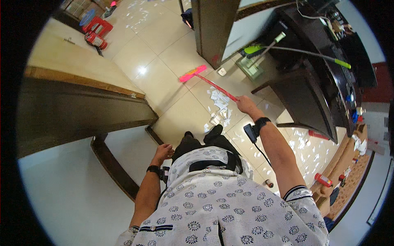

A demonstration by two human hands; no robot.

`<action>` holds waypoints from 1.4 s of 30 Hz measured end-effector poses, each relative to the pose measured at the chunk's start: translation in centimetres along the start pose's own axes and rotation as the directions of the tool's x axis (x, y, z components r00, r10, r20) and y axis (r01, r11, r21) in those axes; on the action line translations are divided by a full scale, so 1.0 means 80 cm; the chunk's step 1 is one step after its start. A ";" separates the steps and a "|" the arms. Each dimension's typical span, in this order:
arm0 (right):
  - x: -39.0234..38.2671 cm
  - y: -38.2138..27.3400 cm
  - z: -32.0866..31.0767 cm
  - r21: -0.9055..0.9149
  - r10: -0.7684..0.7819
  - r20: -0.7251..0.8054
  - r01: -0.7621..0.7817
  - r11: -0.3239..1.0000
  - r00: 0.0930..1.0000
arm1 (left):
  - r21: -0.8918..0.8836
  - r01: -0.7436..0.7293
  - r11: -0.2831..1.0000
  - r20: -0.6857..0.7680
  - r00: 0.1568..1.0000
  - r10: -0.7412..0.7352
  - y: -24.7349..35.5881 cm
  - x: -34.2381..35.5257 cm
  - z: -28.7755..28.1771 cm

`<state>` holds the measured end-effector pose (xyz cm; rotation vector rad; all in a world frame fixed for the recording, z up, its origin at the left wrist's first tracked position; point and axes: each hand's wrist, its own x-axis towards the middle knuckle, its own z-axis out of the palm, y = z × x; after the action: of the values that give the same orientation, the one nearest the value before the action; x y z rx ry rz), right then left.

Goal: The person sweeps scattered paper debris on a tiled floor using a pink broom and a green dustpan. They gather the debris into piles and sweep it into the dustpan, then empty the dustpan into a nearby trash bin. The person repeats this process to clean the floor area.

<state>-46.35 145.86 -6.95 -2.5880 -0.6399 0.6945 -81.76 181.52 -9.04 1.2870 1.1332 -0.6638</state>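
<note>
My right hand (247,105) is closed around the end of a broom's red handle. The pink broom head (193,74) rests on the tiled floor ahead of me, just left of the door frame. Between the broom and my feet lies a pile of white paper scraps (221,102), with a crumpled white piece (215,119) at its near end. Beside my left thigh hangs my left hand (164,152), its fingers loosely curled with nothing visible in them. Both wrists carry dark bands with small devices.
A green dustpan (249,69) and a green-headed broom (253,49) stand by the dark desk (303,98) at right. More scraps (303,143) litter the floor there. A door (82,106) borders my left; beyond it are a fire extinguisher (96,40) and red stool (100,26).
</note>
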 end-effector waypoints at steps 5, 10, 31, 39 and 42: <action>-0.079 0.054 -0.036 -0.127 0.140 0.138 -0.122 0.984 0.981 | 0.152 0.008 0.988 -0.045 0.999 -0.001 0.014 -0.022 0.032; -0.226 0.086 -0.105 -0.256 0.231 0.141 -0.190 0.948 0.963 | 0.163 0.074 0.984 -0.039 0.997 -0.068 0.005 0.004 0.030; -0.101 0.122 -0.068 0.166 0.457 -0.122 -0.436 0.885 0.881 | 0.498 -0.324 0.805 0.225 0.944 0.241 0.244 0.059 0.116; -0.212 0.122 -0.067 0.021 0.491 0.017 -0.491 0.871 0.871 | 0.570 -0.354 0.741 0.378 0.914 0.146 0.279 0.131 0.070; -0.258 0.066 -0.107 0.038 0.568 0.055 -0.570 0.821 0.821 | 0.523 -0.436 0.732 0.440 0.874 0.206 0.306 0.142 0.061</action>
<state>-55.92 128.83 5.08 -2.7247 0.1742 0.9244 -54.49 184.36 -10.29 1.7734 0.3578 -0.9921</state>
